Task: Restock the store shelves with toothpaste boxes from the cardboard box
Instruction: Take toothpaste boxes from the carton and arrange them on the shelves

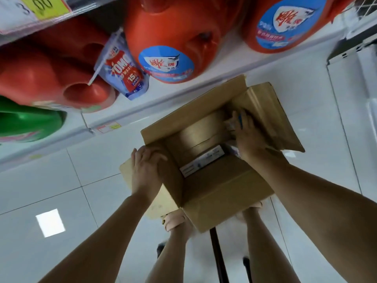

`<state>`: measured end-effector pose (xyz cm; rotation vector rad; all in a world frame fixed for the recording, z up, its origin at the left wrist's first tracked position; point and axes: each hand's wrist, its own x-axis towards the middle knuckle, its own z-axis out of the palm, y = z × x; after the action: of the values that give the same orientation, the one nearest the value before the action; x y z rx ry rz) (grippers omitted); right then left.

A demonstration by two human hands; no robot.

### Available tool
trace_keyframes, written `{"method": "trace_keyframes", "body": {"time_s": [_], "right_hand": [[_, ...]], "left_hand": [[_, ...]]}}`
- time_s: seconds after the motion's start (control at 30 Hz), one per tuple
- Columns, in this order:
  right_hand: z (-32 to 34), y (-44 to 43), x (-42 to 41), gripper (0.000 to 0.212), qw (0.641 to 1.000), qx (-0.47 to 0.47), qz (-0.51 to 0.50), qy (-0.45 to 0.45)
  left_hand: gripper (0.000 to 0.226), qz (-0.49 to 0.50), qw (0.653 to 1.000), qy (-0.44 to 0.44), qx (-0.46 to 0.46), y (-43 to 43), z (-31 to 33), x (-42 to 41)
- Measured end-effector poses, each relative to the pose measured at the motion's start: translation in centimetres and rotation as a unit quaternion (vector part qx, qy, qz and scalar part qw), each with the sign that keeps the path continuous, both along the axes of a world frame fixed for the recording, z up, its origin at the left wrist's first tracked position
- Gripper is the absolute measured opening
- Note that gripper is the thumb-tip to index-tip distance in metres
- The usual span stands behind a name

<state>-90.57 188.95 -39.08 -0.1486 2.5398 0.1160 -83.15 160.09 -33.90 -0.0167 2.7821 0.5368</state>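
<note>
White floor tiles back the scene. Fingers of the right hand dip onto blurred white-and-blue packs inside the open brown cardboard box, and I cannot tell whether they grip. A long white toothpaste box lies at their seven o'clock, axis eight-to-two, nearer this hand. The left hand rests flat on the nine o'clock flap.

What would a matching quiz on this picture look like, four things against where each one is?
1 left hand
2 right hand
3 pouch
4 green jug

A reaching inside the carton
B at the picture's left edge
C resting on the carton's left flap
D hanging between orange jugs

Pairs: 1-C, 2-A, 3-D, 4-B
</note>
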Motion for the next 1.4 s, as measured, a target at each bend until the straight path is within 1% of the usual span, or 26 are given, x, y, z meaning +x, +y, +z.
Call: {"method": "trace_keyframes", "body": {"time_s": [0.07, 0.1, 0.17, 0.2, 0.23, 0.27, 0.33, 0.4, 0.47, 0.57, 0.7, 0.8, 0.87, 0.93, 1.03, 1.1, 1.17, 1.3, 1.4], "right_hand": [[0.1, -0.2, -0.4, 0.089, 1.0, 0.014, -0.011, 0.016], [0.0, -0.3, -0.6, 0.082, 0.999, 0.022, -0.011, 0.029], [-0.1, -0.9, -1.2, 0.057, 0.998, 0.027, -0.03, 0.042], [-0.1, -1.4, -1.4, 0.048, 0.998, 0.027, -0.045, 0.042], [-0.1, -1.8, -1.5, 0.044, 0.997, 0.032, -0.055, 0.036], [0.0, -2.3, -1.5, 0.044, 0.997, 0.042, -0.063, 0.027], [0.2, -3.2, -1.2, 0.051, 0.995, 0.055, -0.08, 0.002], [0.3, -3.9, -0.4, 0.058, 0.989, 0.042, -0.138, -0.034], [0.4, -3.9, 0.3, 0.059, 0.981, 0.02, -0.184, -0.056], [0.3, -3.4, 0.2, 0.054, 0.981, 0.055, -0.175, -0.061], [0.0, -2.9, 0.3, 0.055, 0.982, 0.1, -0.126, -0.1], [-0.1, -2.8, 1.3, 0.059, 0.983, 0.074, -0.118, -0.116], [0.1, -2.5, 1.6, 0.068, 0.982, 0.027, -0.14, -0.122], [0.2, -1.9, 1.8, 0.074, 0.983, -0.01, -0.152, -0.1], [0.0, -0.7, 1.8, 0.065, 0.991, -0.003, -0.115, -0.075], [-0.2, 0.0, 1.7, 0.059, 0.992, -0.01, -0.113, -0.06], [-0.5, 0.2, 1.7, 0.061, 0.988, -0.032, -0.138, -0.067], [-0.7, -0.1, 1.4, 0.072, 0.977, -0.024, -0.182, -0.109], [-0.5, -0.2, 0.6, 0.07, 0.97, -0.037, -0.214, -0.108]], "left_hand": [[0.031, 0.005, 1.0, 0.004, 0.0, 0.1, -0.2, 0.0], [0.032, 0.008, 1.0, 0.007, 0.001, 0.2, -0.3, 0.1], [0.033, 0.018, 1.0, 0.006, 0.003, 0.3, -0.3, 0.2], [0.033, 0.02, 1.0, 0.005, 0.006, 0.3, -0.3, 0.1], [0.033, 0.021, 1.0, 0.006, 0.008, 0.3, -0.3, 0.0], [0.032, 0.022, 1.0, 0.006, 0.011, 0.2, -0.3, 0.0], [0.032, 0.022, 1.0, 0.002, 0.013, 0.3, -0.2, -0.1], [0.033, 0.023, 1.0, -0.005, 0.007, 0.6, 0.0, -0.1], [0.033, 0.026, 1.0, -0.013, 0.003, 0.8, 0.2, -0.1], [0.033, 0.015, 1.0, -0.012, 0.0, 0.9, 0.3, -0.1], [0.036, 0.008, 1.0, -0.008, 0.009, 1.1, 0.1, -0.4], [0.038, 0.014, 1.0, -0.006, 0.009, 1.5, 0.1, -0.4], [0.039, 0.015, 1.0, -0.006, 0.007, 1.6, 0.2, -0.3], [0.04, 0.01, 1.0, -0.012, 0.001, 1.7, 0.2, 0.0], [0.038, 0.004, 1.0, -0.021, -0.012, 1.8, 0.2, 0.6], [0.038, 0.007, 1.0, -0.018, -0.017, 2.0, 0.2, 0.9], [0.039, 0.011, 1.0, -0.015, -0.023, 2.2, 0.1, 1.0], [0.042, 0.018, 0.999, -0.02, -0.032, 2.3, 0.1, 1.1], [0.041, 0.007, 0.999, -0.033, -0.028, 2.2, 0.6, 1.0]]}}
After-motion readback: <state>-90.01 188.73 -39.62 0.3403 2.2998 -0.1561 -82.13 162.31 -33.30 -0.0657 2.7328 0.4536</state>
